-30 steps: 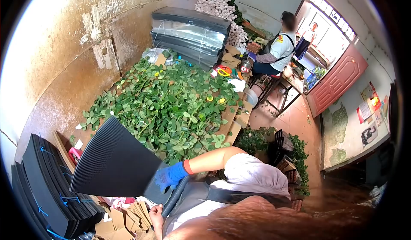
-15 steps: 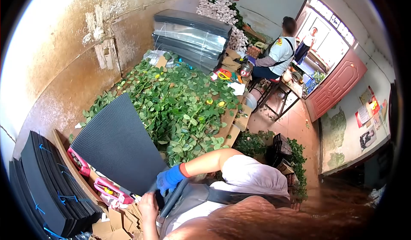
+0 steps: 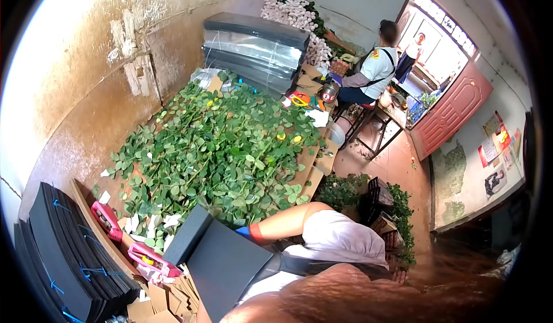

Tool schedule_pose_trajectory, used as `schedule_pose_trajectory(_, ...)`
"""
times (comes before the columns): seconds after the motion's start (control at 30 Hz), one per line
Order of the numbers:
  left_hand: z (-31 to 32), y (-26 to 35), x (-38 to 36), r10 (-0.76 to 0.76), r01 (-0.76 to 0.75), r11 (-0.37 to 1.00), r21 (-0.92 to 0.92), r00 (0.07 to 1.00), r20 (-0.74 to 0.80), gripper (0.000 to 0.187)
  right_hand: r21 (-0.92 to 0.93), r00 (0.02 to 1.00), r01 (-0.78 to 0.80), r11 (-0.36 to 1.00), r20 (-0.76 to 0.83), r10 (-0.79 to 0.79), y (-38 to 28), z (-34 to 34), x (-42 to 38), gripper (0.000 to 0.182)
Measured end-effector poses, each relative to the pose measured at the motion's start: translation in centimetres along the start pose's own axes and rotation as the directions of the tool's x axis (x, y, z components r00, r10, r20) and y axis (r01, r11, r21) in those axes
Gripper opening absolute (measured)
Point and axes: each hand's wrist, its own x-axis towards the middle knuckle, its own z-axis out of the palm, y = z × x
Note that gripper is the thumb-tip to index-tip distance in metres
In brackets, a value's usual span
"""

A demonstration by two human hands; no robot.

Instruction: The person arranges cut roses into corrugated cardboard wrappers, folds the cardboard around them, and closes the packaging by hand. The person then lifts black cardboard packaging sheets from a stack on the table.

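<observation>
A black corrugated plastic sheet point(image 3: 230, 265) is folded over in front of my body, with a ribbed strip point(image 3: 189, 233) showing along its far left side. My right hand point(image 3: 244, 231), in a blue glove with a red cuff, is behind the sheet's upper edge. Only a small part of the glove shows, and its fingers are hidden. My left hand is out of sight behind the sheet; just a sliver of that forearm shows at the bottom. Beyond the sheet, loose green leaves and stems point(image 3: 213, 150) cover the work table.
Stacked black sheets point(image 3: 69, 254) tied with blue string stand at left, near two pink-handled tools point(image 3: 152, 259) and cardboard pieces point(image 3: 164, 300). A wrapped dark bundle point(image 3: 253, 52) and white-wrapped flowers point(image 3: 294, 12) are at the back. A co-worker point(image 3: 377, 66) sits beyond the table; another person point(image 3: 410, 58) stands by the doorway.
The sheet, broad and fanned out to the left before, has been folded over toward my body, uncovering leaves and white scraps. Both hands have gone behind it.
</observation>
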Motion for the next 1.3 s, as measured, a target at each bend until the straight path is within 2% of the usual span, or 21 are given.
schedule_pose_trajectory(0.13, -1.2, 0.2, -0.1, -0.045, 0.051, 0.997, -0.065, 0.995, 0.087, 0.073, -0.146, 0.939, -0.036, 0.989, -0.343, -0.017, 1.7, 1.5, 1.7, 0.057)
schedule_pose_trajectory(0.2, -1.3, 0.2, 0.1, -0.059, 0.068, 0.995, -0.077, 0.992, 0.113, 0.073, -0.314, 0.883, -0.172, 0.934, -0.469, 0.005, 3.6, 2.9, 2.7, 0.056)
schedule_pose_trajectory(0.23, 0.1, -0.2, 0.0, -0.028, 0.030, 0.999, -0.042, 0.998, 0.052, 0.073, -0.392, 0.851, -0.256, 0.884, -0.525, 0.014, 4.7, 3.8, 3.2, 0.054)
schedule_pose_trajectory(0.27, -0.3, -0.1, -0.2, -0.025, 0.025, 1.000, -0.002, 0.999, 0.039, 0.074, -0.341, 0.903, -0.336, 0.878, -0.382, 0.197, 6.1, 5.2, 3.8, 0.052)
schedule_pose_trajectory(0.3, -1.2, 0.3, -0.2, -0.022, 0.021, 0.999, 0.038, 0.999, 0.023, 0.075, -0.305, 0.905, -0.419, 0.855, -0.215, 0.367, 7.8, 6.6, 4.5, 0.050)
schedule_pose_trajectory(0.33, -1.8, 0.5, -0.2, -0.020, 0.020, 0.997, 0.079, 1.000, 0.005, 0.076, -0.283, 0.858, -0.500, 0.819, -0.033, 0.512, 9.3, 7.4, 5.0, 0.048)
schedule_pose_trajectory(0.43, -1.5, 0.2, -0.3, 0.014, -0.014, 1.000, -0.001, 1.000, -0.028, 0.077, -0.251, 0.917, -0.388, 0.887, -0.196, 0.346, 10.7, 7.3, 5.1, 0.040)
schedule_pose_trajectory(0.47, -1.2, 0.2, -0.3, 0.027, -0.029, 1.000, -0.010, 0.995, -0.097, 0.078, -0.222, 0.921, -0.387, 0.895, -0.133, 0.365, 11.3, 6.9, 5.5, 0.037)
schedule_pose_trajectory(0.57, -0.6, -0.2, -0.2, 0.083, -0.080, 0.997, 0.022, 0.983, -0.164, 0.080, -0.215, 0.899, -0.416, 0.883, 0.045, 0.435, 10.1, 4.4, 6.6, 0.038)
schedule_pose_trajectory(0.6, -0.4, -0.5, -0.2, 0.063, -0.063, 0.998, 0.003, 0.993, -0.102, 0.082, -0.285, 0.897, -0.397, 0.872, 0.081, 0.435, 10.7, 5.6, 7.5, 0.043)
schedule_pose_trajectory(0.7, -0.7, -0.3, -0.2, 0.079, -0.078, 0.997, 0.012, 0.989, -0.123, 0.082, -0.290, 0.868, -0.425, 0.858, 0.139, 0.477, 11.4, 6.2, 7.9, 0.043)
schedule_pose_trajectory(0.8, -0.2, -0.4, -0.1, 0.094, -0.090, 0.996, 0.028, 0.983, -0.160, 0.082, -0.277, 0.881, -0.400, 0.874, 0.146, 0.449, 11.1, 5.6, 7.7, 0.044)
schedule_pose_trajectory(0.9, 0.3, -0.8, -0.3, 0.094, -0.089, 0.995, 0.033, 0.979, -0.181, 0.081, -0.352, 0.866, -0.405, 0.844, 0.148, 0.478, 11.0, 5.6, 8.0, 0.044)
schedule_pose_trajectory(1.0, 1.1, -0.9, 0.2, 0.106, -0.100, 0.994, 0.037, 0.972, -0.208, 0.081, -0.300, 0.847, -0.410, 0.862, 0.225, 0.481, 10.5, 4.5, 8.1, 0.044)
schedule_pose_trajectory(1.1, 1.3, -1.2, 0.1, 0.116, -0.110, 0.993, 0.038, 0.969, -0.218, 0.081, -0.296, 0.799, -0.485, 0.823, 0.233, 0.554, 10.7, 4.8, 8.6, 0.043)
schedule_pose_trajectory(1.2, 1.6, -1.3, 0.3, 0.082, -0.083, 0.997, 0.001, 0.982, -0.173, 0.082, -0.318, 0.837, -0.484, 0.815, 0.103, 0.538, 9.8, 5.2, 7.5, 0.041)
schedule_pose_trajectory(1.3, 1.6, -1.4, 0.3, 0.057, -0.056, 0.998, 0.018, 0.993, -0.100, 0.083, -0.350, 0.893, -0.442, 0.826, -0.092, 0.440, 10.0, 6.7, 6.7, 0.042)
